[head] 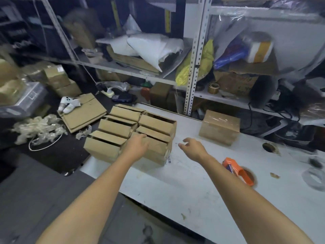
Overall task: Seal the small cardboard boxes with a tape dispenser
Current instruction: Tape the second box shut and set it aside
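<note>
Several small cardboard boxes (121, 131) with loose top flaps stand packed together at the left end of the white table (184, 187). My left hand (138, 146) rests on the nearest box (156, 147), fingers lying over its top edge. Just right of that box my right hand (192, 147) hovers above the table with fingers loosely spread, holding nothing. An orange tape dispenser (237, 170) lies on the table beside my right forearm. One taped box (219, 126) stands apart at the table's far edge.
Metal shelving (195, 55) crowded with bags, cartons and a tape roll (213, 88) rises behind the table. Flattened cardboard (84, 113) and crumpled plastic wrap (38, 128) lie on the dark floor at left. Round holes (269, 147) pierce the tabletop at right.
</note>
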`<state>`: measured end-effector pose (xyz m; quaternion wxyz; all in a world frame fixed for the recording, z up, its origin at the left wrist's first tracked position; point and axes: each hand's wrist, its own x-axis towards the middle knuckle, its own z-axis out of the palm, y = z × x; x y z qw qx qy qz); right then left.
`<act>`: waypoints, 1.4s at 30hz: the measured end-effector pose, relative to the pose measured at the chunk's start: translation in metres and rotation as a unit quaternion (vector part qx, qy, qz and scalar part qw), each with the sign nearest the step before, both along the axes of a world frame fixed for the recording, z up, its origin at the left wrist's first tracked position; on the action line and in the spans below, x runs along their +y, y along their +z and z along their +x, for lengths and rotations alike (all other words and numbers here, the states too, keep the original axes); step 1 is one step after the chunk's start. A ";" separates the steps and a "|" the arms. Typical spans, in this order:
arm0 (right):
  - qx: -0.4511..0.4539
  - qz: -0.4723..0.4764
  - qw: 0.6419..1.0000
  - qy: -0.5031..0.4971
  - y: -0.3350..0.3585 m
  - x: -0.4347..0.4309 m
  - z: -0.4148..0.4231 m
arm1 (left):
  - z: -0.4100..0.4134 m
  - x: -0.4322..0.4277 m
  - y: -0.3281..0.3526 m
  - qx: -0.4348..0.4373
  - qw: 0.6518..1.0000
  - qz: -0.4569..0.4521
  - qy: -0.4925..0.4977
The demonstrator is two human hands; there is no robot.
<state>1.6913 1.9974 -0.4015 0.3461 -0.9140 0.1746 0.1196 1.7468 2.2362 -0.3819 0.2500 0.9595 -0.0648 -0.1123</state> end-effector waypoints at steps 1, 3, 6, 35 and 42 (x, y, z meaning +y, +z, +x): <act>0.000 0.011 1.000 -0.008 -0.003 0.009 0.003 | 0.004 0.008 -0.007 -0.004 1.000 0.000 0.004; 0.001 0.034 0.999 -0.034 -0.010 0.026 0.012 | 0.013 0.019 -0.019 -0.004 1.000 -0.010 0.009; 0.017 0.078 0.993 -0.089 -0.028 0.048 0.027 | 0.028 0.026 -0.037 -0.005 0.999 -0.034 0.010; -0.040 0.237 0.921 -0.307 -0.050 0.023 0.006 | 0.054 -0.023 -0.083 0.149 0.952 -0.267 0.023; -0.078 0.212 0.914 -0.336 -0.064 -0.047 -0.070 | -0.005 -0.111 -0.077 0.189 0.937 -0.291 -0.028</act>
